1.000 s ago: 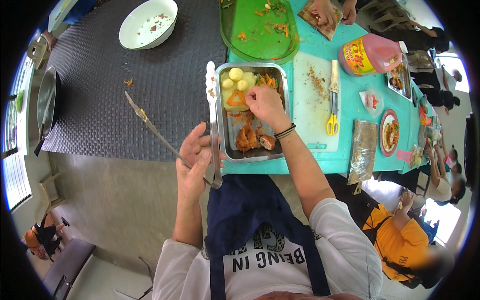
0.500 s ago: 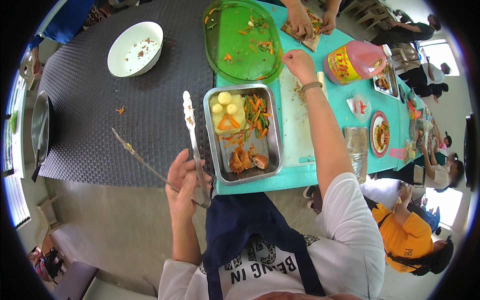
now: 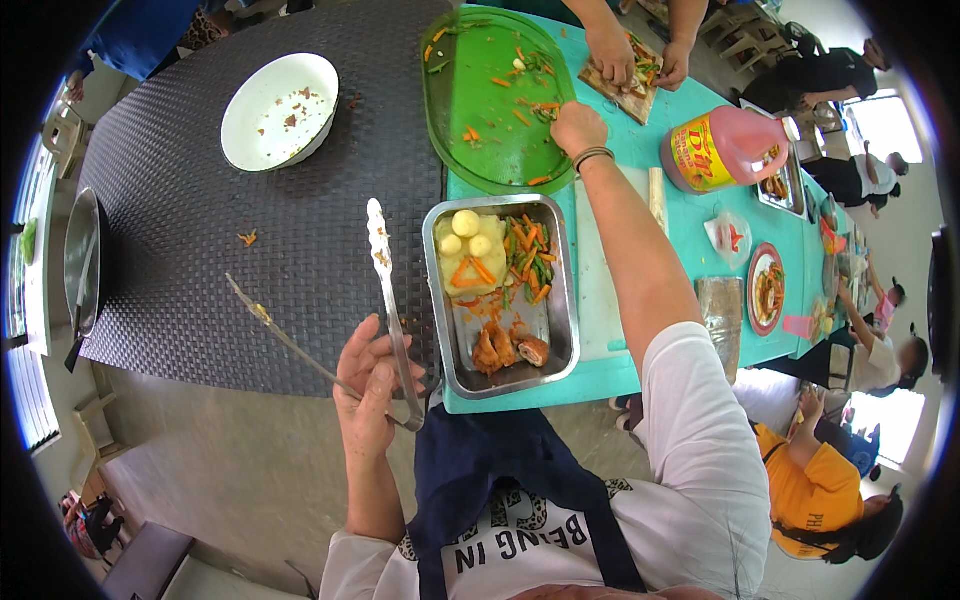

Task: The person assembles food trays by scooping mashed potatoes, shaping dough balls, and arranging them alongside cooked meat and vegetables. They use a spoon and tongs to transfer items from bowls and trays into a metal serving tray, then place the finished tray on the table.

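My left hand [image 3: 370, 390] is closed on a pair of metal tongs [image 3: 391, 300], whose two arms spread wide over the dark table edge. Stretched over the right side of a green tray [image 3: 470, 95], my right hand [image 3: 580, 130] has its fingers bent together at a small pile of cut vegetables [image 3: 545, 110]; what they pinch is hidden. Just right of the tongs sits a rectangular metal pan [image 3: 548, 325]. In it are a yellow mash [image 3: 468, 265] topped with pale balls and carrot strips, mixed carrots and green beans [image 3: 528, 258], and browned meat pieces [image 3: 492, 348].
A white bowl [image 3: 245, 125] with crumbs stands on the dark woven table [image 3: 180, 230], a black pan [image 3: 85, 260] at its left edge. On the turquoise table are a white cutting board [image 3: 600, 270], a red sauce jug [image 3: 720, 150] and a plate [image 3: 767, 290]. Another person's hands [image 3: 640, 60] work opposite.
My right hand has moved from the green tray's right edge inward onto the vegetable pile. My left hand still holds the spread tongs. The whole view has shifted slightly.
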The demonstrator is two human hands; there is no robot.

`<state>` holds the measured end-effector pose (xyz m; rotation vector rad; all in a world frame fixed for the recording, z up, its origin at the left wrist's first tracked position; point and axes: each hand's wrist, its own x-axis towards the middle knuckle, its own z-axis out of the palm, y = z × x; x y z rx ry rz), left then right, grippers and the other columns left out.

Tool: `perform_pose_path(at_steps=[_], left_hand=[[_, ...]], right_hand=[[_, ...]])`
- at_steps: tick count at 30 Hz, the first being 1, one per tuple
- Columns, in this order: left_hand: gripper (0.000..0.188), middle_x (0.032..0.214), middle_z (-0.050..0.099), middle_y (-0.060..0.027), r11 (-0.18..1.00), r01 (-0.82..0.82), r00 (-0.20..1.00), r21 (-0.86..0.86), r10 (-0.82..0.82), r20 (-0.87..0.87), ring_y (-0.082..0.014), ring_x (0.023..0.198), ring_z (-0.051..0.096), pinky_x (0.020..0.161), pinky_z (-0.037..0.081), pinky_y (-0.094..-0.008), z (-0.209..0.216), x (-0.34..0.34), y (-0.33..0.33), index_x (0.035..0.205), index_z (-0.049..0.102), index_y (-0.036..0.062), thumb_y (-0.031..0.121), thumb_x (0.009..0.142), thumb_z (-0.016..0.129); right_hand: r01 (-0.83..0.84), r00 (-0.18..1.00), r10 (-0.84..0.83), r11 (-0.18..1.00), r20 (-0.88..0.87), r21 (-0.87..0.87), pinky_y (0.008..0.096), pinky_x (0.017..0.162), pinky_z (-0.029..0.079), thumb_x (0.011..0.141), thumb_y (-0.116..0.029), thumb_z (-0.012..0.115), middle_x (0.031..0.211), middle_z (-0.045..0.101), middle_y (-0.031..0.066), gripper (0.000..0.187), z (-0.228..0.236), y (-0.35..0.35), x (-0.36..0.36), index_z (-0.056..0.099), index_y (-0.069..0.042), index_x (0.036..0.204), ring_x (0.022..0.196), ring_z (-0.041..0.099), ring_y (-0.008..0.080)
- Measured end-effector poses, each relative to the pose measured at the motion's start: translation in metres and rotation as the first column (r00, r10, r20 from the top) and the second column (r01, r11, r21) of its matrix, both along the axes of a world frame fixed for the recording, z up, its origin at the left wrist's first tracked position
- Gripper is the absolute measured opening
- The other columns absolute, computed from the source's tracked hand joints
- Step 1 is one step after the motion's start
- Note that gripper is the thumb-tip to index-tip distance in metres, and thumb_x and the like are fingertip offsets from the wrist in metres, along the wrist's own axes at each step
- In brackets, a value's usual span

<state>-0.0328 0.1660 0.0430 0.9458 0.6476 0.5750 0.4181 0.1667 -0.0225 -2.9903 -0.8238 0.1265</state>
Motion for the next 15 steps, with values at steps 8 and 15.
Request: perform_pose_path(at_steps=[8, 15], left_hand=[[0.056, 0.113, 0.058, -0.0219, 1.0, 0.017, 1.0, 0.008, -0.017, 0.009, -0.0217, 0.082, 0.065, 0.063, 0.057, -0.0311, 0.0, 0.005, 0.002, 0.139, 0.034, -0.0001, 0.021, 0.092, 0.055], [0.056, 0.113, 0.058, -0.022, 0.999, 0.044, 0.999, 0.001, -0.044, 0.01, -0.022, 0.082, 0.065, 0.064, 0.056, -0.0311, 0.001, 0.01, -0.002, 0.139, 0.034, -0.0002, 0.021, 0.092, 0.056]], right_hand=[[0.019, 0.994, -0.028, 0.996, -0.108, -0.083, 0.0402, 0.079, 0.053, 0.077, -0.018, 0.065, 0.099, 0.068, 0.0157, 0.02, 0.019, 0.005, 0.0, 0.07, -0.006, 0.093, 0.095, 0.065, 0.0318], [0.033, 0.99, -0.034, 0.999, -0.137, -0.014, 0.04, 0.08, 0.053, 0.077, -0.017, 0.064, 0.1, 0.067, 0.0169, 0.021, 0.008, 0.004, -0.001, 0.069, -0.005, 0.093, 0.095, 0.065, 0.0313]])
